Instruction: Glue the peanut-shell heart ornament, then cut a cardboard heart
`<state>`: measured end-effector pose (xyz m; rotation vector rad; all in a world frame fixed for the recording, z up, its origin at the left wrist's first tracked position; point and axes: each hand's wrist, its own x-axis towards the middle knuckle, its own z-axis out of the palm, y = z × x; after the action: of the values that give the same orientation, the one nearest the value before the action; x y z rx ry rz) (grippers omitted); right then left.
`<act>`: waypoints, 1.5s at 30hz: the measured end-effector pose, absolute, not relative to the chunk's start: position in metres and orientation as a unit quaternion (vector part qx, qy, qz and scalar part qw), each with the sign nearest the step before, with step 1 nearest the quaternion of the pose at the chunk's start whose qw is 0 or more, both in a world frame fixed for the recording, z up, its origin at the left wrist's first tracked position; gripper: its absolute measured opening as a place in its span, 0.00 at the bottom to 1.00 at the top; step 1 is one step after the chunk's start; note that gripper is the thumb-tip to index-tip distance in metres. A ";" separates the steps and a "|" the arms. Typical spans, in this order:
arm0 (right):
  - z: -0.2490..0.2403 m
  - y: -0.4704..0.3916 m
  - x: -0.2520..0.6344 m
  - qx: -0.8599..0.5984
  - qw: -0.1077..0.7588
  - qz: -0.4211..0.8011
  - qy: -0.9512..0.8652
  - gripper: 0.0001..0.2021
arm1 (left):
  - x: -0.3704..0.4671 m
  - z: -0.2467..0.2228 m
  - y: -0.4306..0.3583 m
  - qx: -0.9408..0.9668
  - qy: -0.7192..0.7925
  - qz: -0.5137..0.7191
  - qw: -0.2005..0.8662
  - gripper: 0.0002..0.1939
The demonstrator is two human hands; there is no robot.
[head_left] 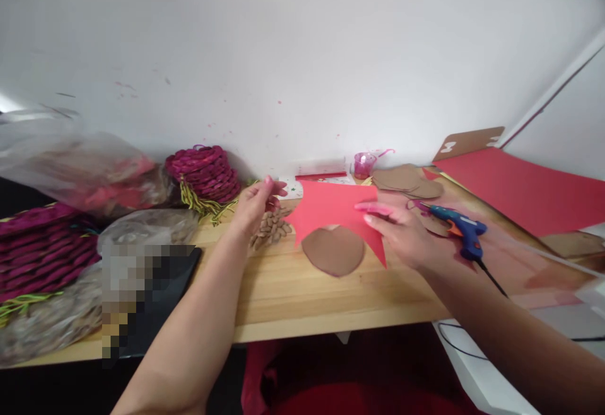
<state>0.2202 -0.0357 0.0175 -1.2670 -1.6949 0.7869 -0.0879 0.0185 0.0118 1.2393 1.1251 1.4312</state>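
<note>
My left hand [259, 206] hovers above a pile of small brown cut pieces [271, 231], left of a red sheet of paper [331, 204]. Its fingers are loosely curled and apart, with nothing visible in them. The red sheet has an uneven, pointed outline. My right hand [399, 229] reaches over the sheet's right side, fingers stretched out over its surface; the thumb lies a little below them. A brown rounded cardboard piece with one pointed end [333, 251] overlaps the sheet's lower edge, between my hands.
To the right lie a blue glue gun [466, 229] with its cord, brown cardboard shapes [401, 181] and a large red sheet [524, 191]. A pink cup [363, 164] stands by the wall. Purple braided coils [203, 172], plastic bags [94, 169] and a black flat object [163, 305] occupy the left.
</note>
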 end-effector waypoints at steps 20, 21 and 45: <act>0.047 0.052 0.232 -0.513 0.082 -0.034 -0.854 0.13 | -0.185 -0.007 0.027 0.471 0.833 0.289 -0.033 0.03; 0.047 0.051 0.225 -0.503 0.090 0.005 -0.860 0.12 | -0.186 -0.008 0.027 0.469 0.835 0.286 -0.032 0.02; 0.044 0.070 0.040 -0.444 0.178 0.570 -0.668 0.11 | -0.161 0.012 0.028 0.496 0.592 0.518 0.369 0.18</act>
<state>0.0397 0.0696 0.0439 -1.2568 -1.8891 1.6118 -0.1607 0.0276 0.0118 1.2719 1.5183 1.3287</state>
